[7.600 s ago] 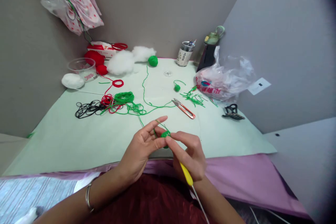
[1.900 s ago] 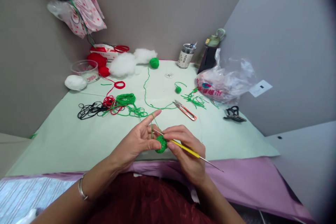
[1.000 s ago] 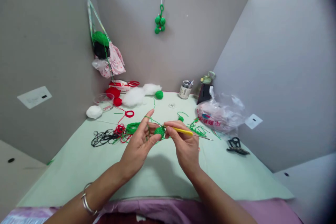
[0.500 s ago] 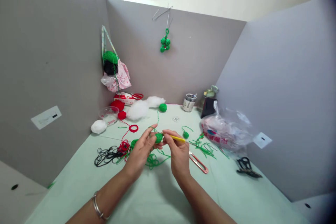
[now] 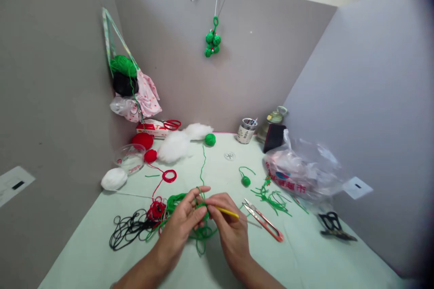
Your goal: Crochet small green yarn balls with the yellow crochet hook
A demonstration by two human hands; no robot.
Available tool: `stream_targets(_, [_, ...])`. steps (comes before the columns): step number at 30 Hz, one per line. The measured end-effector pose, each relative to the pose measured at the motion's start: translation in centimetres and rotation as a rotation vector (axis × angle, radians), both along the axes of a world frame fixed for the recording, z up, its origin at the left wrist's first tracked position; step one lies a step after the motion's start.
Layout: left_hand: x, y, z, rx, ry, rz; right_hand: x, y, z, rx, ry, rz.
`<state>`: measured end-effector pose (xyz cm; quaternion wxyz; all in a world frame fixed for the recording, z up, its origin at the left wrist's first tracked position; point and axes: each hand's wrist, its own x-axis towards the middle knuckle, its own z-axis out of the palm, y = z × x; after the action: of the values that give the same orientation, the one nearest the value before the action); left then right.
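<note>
Over the tabletop [image 5: 305,257], your L hand [image 5: 181,222] pinches the green crochet piece [image 5: 202,210], now more covered by fingers than a sec ago; your R hand [image 5: 233,231] holds the yellow hook [image 5: 227,211] close w/ it, so stitches are hard to judge.

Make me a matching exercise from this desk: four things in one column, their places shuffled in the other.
Things:
1. yellow-handled hook
2. red-handled scissors
3. black claw clip
4. cluster of green balls

Places:
A. on the red and white box
B. hanging in front of the back panel
C. in the right hand
D. on the table, near the right-hand panel

Right pairs: 1-C, 2-A, 3-D, 4-B
</note>
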<state>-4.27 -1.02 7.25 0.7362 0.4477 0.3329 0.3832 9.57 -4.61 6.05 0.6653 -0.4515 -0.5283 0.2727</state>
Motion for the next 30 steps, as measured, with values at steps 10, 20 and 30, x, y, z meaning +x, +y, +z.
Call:
stream_targets(10, [0.5, 2.0, -5.5, -0.540, -0.276, 0.079, 1.1, 3.7, -2.1, -0.114, -0.110, -0.028])
stream_targets(20, [-0.6, 2.5, -3.4, -0.412, -0.150, 0.043, 1.6, 3.9, -1.6, -0.291, 0.114, 0.031])
stream_targets(30, [-0.3, -0.6, -0.2, -0.027, -0.053, 0.102, 1.9, 0.0, 1.3, -0.160, 0.010, 0.153])
